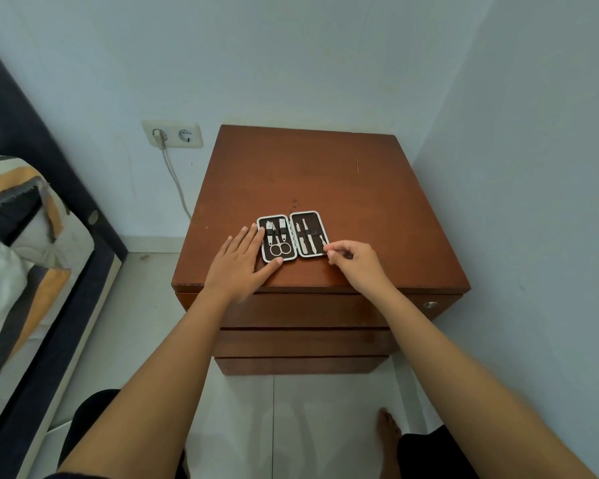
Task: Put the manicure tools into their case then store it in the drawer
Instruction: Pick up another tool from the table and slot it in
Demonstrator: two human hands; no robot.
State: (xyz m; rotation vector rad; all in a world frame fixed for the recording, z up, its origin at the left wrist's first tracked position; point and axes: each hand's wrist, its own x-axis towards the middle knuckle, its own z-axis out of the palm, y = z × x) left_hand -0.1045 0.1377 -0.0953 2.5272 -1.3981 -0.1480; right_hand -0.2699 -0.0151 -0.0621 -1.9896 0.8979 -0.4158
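Note:
A small manicure case (292, 236) lies open flat on the brown wooden nightstand (325, 181), near its front edge. Its left half holds clippers and scissors (277, 238); its right half holds several slim metal tools (308, 236) under a strap. My left hand (244, 262) rests flat on the nightstand, fingers spread, touching the case's left edge and bottom corner. My right hand (355, 262) has fingertips pinched at the lower right corner of the case's right half. The drawers (301, 311) below are all closed.
The nightstand stands in a corner, walls behind and to the right. A bed (32, 257) with a dark frame and a patterned pillow is on the left. A wall socket (172, 134) with a plugged cable is behind. My foot (388, 428) is on the tiled floor.

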